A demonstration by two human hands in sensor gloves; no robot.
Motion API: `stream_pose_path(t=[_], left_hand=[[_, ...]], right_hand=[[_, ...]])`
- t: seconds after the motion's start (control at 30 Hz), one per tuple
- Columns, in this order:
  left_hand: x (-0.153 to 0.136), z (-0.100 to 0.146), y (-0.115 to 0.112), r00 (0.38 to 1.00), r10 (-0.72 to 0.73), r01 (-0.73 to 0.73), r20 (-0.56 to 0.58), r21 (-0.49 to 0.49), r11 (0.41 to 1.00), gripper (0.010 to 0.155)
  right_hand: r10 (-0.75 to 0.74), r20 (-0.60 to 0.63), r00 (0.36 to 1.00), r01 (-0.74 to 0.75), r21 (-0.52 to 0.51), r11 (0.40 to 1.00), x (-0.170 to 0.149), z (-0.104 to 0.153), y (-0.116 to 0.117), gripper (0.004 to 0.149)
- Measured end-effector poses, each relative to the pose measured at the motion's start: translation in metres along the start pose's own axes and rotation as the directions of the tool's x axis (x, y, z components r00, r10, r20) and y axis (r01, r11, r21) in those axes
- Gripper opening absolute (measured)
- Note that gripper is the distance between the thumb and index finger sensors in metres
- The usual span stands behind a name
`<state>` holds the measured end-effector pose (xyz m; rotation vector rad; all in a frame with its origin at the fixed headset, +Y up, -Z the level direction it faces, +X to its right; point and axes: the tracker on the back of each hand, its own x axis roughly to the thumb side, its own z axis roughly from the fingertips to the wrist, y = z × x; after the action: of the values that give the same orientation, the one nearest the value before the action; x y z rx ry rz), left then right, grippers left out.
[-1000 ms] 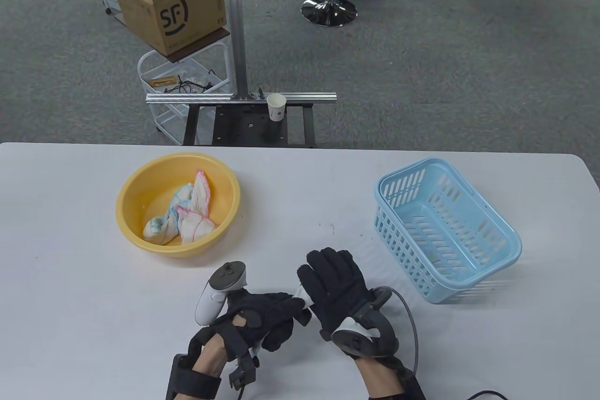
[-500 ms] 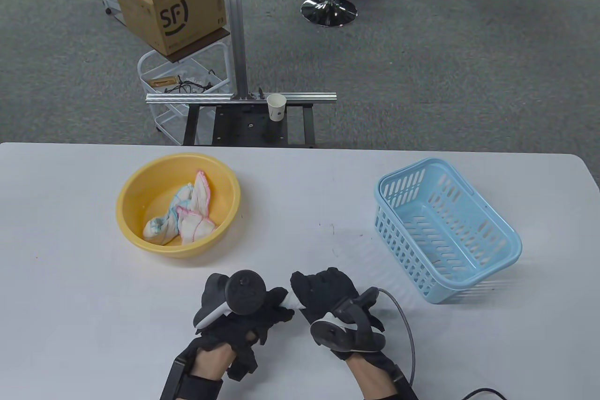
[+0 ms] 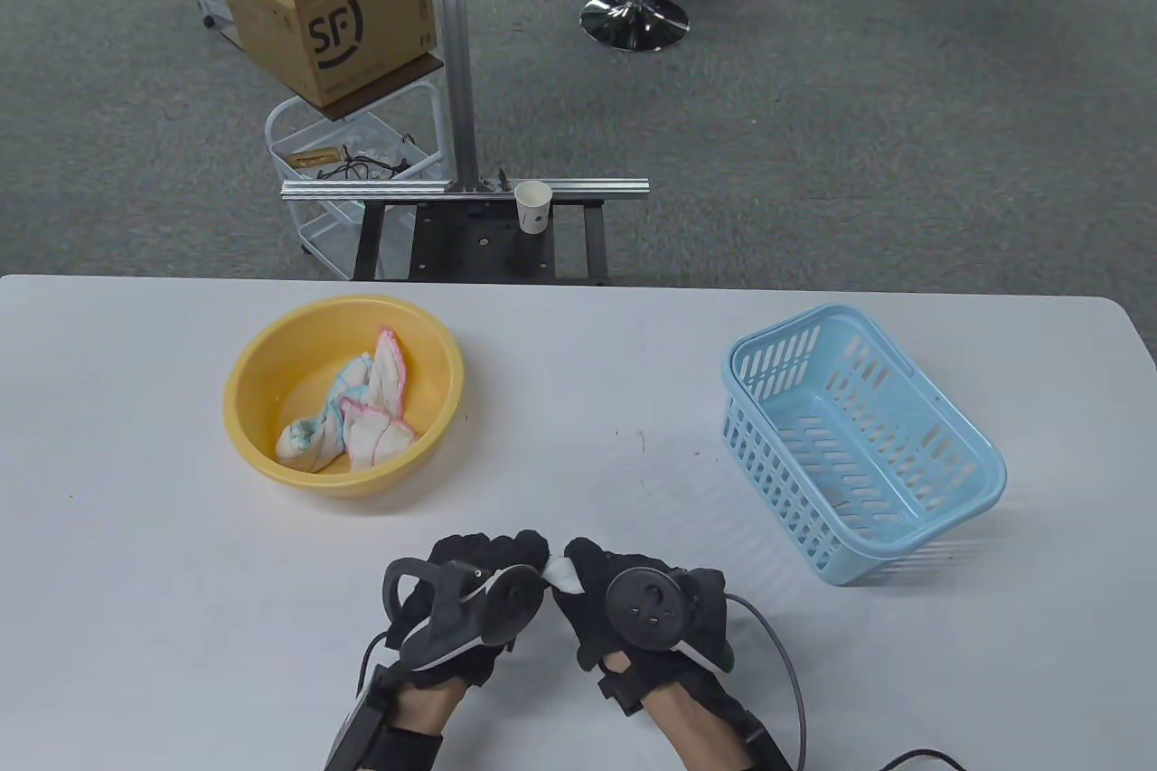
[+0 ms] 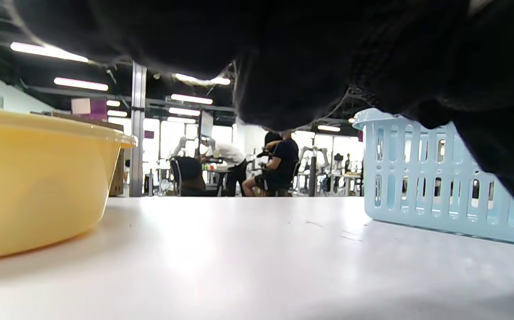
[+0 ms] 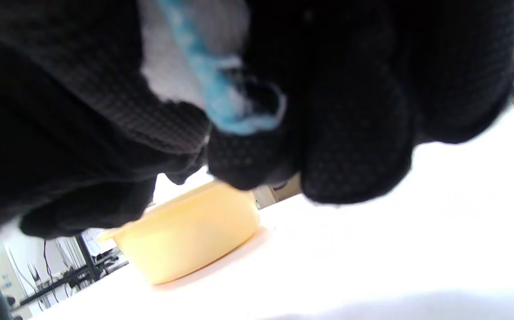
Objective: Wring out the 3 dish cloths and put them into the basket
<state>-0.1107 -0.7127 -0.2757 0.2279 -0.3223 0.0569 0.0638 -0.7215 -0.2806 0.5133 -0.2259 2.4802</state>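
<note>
- Cloth between the left hand and right hand: only a small white tuft shows in table view; the rest is buried in the black gloves.
- Trackers cover both hands' backs, so finger positions there can't be read.
- Right wrist view: blurred; white cloth with blue edge, cut off at top.
- Left wrist view: glove fills the top; basket cut off at right, bowl at left.
- Cloths in the bowl: tangled, count unclear.
</note>
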Motion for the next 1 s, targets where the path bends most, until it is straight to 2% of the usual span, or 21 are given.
stream_pose_path(t=[0.13, 0.27, 0.6, 0.73, 0.87, 1.0], left_hand=[[0.003, 0.001, 0.002, 1.000, -0.008, 0.008, 0.030, 0.030, 1.000, 0.052], [0.006, 0.001, 0.003, 0.998, -0.029, 0.026, 0.056, 0.045, 0.999, 0.052], [0.010, 0.003, 0.009, 0.994, -0.051, 0.040, 0.101, 0.101, 0.994, 0.052], [0.010, 0.004, 0.010, 0.994, -0.043, 0.033, 0.100, 0.102, 0.994, 0.053], [0.007, 0.005, 0.012, 0.996, -0.023, 0.014, 0.081, 0.107, 0.994, 0.055], [-0.003, 0.007, 0.015, 0.998, 0.037, -0.042, 0.047, 0.104, 0.994, 0.059]], right_hand=[[-0.195, -0.104, 0.975, 0.203, 0.063, 0.977, -0.014, -0.001, 0.002, 0.051], [-0.303, -0.169, 0.938, 0.323, 0.106, 0.940, -0.024, -0.002, 0.005, 0.051], [-0.509, -0.306, 0.804, 0.572, 0.168, 0.803, -0.041, -0.003, 0.013, 0.050], [-0.544, -0.335, 0.769, 0.618, 0.176, 0.766, -0.044, -0.003, 0.015, 0.050], [-0.530, -0.311, 0.789, 0.590, 0.141, 0.795, -0.044, -0.001, 0.012, 0.054], [-0.435, -0.200, 0.878, 0.458, 0.088, 0.885, -0.040, -0.001, 0.004, 0.058]])
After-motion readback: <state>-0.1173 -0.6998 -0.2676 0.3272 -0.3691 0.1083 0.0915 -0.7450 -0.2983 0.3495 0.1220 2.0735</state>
